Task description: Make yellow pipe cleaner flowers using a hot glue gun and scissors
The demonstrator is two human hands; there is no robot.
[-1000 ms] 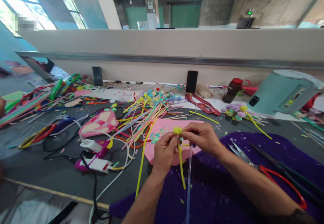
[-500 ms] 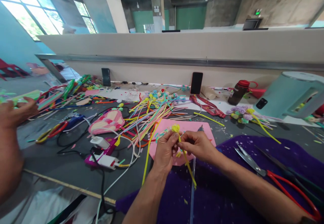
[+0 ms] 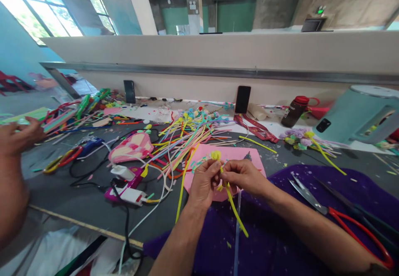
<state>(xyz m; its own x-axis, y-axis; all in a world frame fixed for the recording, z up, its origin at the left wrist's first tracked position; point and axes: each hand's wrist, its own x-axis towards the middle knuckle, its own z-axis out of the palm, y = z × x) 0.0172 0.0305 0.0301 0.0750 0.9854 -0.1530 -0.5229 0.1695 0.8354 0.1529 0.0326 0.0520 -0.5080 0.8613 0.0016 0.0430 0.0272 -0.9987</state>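
Between my two hands is a yellow pipe-cleaner flower (image 3: 215, 155), its looped head poking up above the fingers. My left hand (image 3: 204, 180) pinches it just under the head. Close beside it, my right hand (image 3: 245, 177) is closed on the yellow stem (image 3: 235, 213), whose free end hangs down toward me. Both hands are over a pink sheet (image 3: 255, 159) strewn with small clippings. Another yellow pipe cleaner (image 3: 182, 188) lies along the sheet's left side. Fingertips partly hide where the stem meets the head.
A heap of coloured pipe cleaners (image 3: 187, 143) lies behind the sheet. Red-handled scissors (image 3: 330, 211) rest on purple cloth (image 3: 289, 180) at right. A power strip (image 3: 131, 184) with cables is at left, near another person's hand (image 3: 23, 132). A kettle (image 3: 349, 114) and bottle (image 3: 293, 112) stand behind.
The hanging yellow stem has swung slightly to the right and looks straighter. My hands stay nearly in place, still on the flower. The whole view has shifted a little.
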